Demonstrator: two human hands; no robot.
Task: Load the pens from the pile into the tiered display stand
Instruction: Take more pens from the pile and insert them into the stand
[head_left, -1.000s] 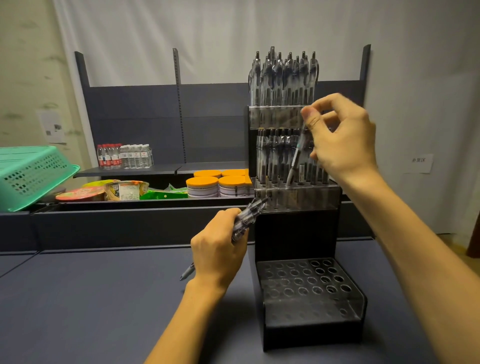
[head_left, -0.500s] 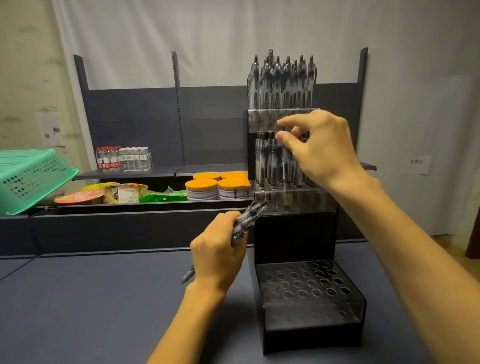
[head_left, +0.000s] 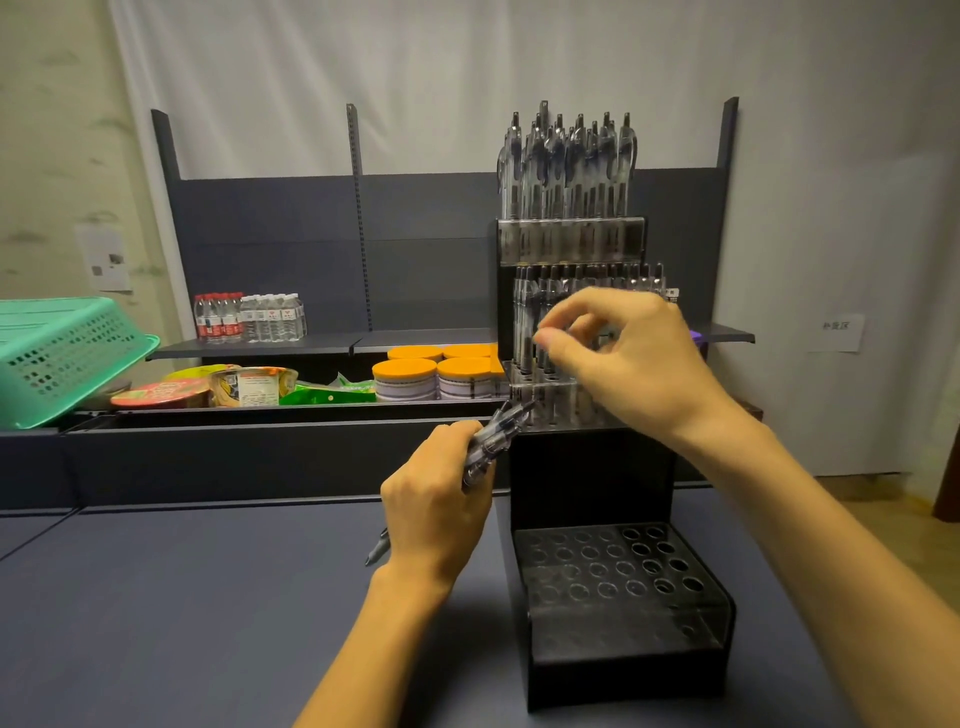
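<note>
From the head camera I saw a black tiered display stand (head_left: 589, 467) standing on a dark blue-grey surface (head_left: 182, 597), and I place everything else relative to that stand. Its top tier was packed with upright clear pens (head_left: 566, 166), and its middle tier also held a row of upright pens (head_left: 535, 317). Its bottom tier (head_left: 613, 566), a plate of round holes behind a clear front wall, held no pens that I could see. My left hand (head_left: 434, 512) was just left of the stand, level with the gap between the middle and bottom tiers, fingers curled around a bundle of pens (head_left: 493, 439) whose upper ends pointed up and right toward the edge of the middle tier; one pen tip poked out below the hand. My right hand (head_left: 631, 364) hovered in front of the middle tier, thumb and forefinger drawn close together over the pens standing there. It was blurred, so I could not tell whether it pinched a pen or held nothing. Behind the stand ran a dark shelving unit (head_left: 431, 249). To the stand's left on that unit sat tubs with orange lids (head_left: 436, 371), then snack packets and a round noodle bowl (head_left: 171, 392), and further left a tilted green plastic basket (head_left: 62, 353). Above those, on a higher shelf, stood a cluster of small water bottles (head_left: 249, 317). A white curtain (head_left: 415, 78) hung behind the unit.
</note>
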